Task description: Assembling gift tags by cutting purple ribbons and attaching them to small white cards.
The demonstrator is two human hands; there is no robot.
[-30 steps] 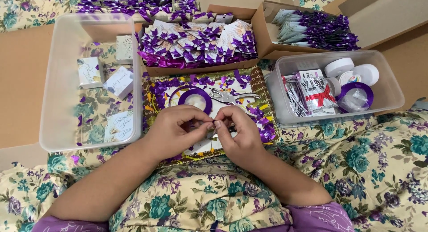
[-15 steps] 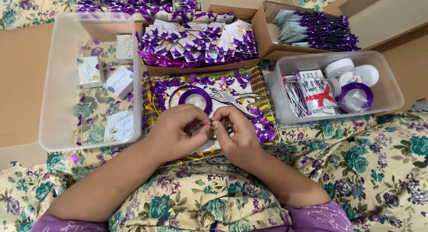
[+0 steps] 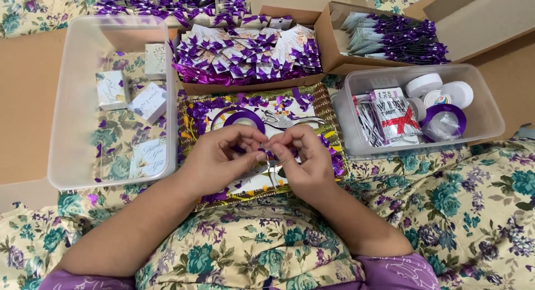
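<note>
**Both hands pinch a small purple ribbon piece over the tray**

Left hand and right hand meet at frame centre, fingertips together, clamped on a small purple ribbon piece with a thin wire hanging below it. Both work above a patterned tray strewn with purple scraps. On the tray at 12 o'clock from the hands: a purple ribbon roll and metal pliers. At 9 o'clock, a clear bin with small white boxes. At 3 o'clock, a second clear tub with tape rolls and twist ties. At 12 o'clock, further off, a cardboard box of bow-tied cards.
</note>
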